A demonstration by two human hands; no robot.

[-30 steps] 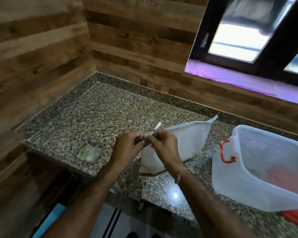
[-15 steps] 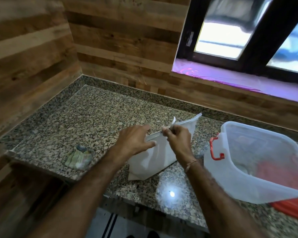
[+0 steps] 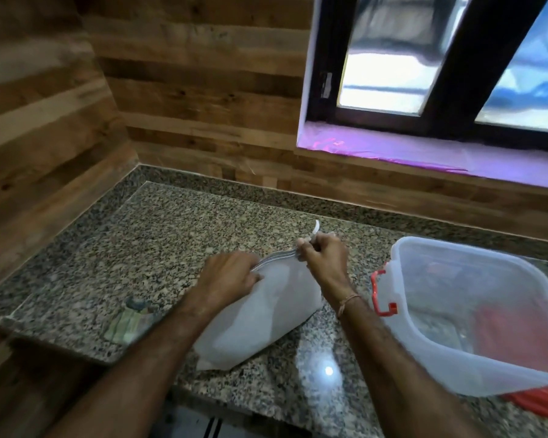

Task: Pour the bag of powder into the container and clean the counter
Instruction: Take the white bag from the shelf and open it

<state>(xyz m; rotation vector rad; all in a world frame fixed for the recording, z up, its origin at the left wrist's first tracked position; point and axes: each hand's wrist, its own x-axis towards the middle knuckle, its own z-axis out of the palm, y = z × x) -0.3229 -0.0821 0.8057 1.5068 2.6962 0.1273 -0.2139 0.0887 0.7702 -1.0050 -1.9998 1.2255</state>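
The task looks barely begun. The soft white plastic bag of powder (image 3: 266,314) lies slanted on the speckled granite counter (image 3: 171,235) at centre frame, full and not yet lifted. The left hand (image 3: 231,276) is closed on the bag's top seam, and the right hand (image 3: 325,257) is pinched shut on the seam's far end, where a thin white strip (image 3: 315,227) sticks up; I judge the opening step is underway. The translucent plastic container with red latches (image 3: 475,314) sits open at right, just beside the bag; no powder shows inside. A folded greenish cloth (image 3: 130,324) lies lower left, untouched. Pouring and wiping remain.
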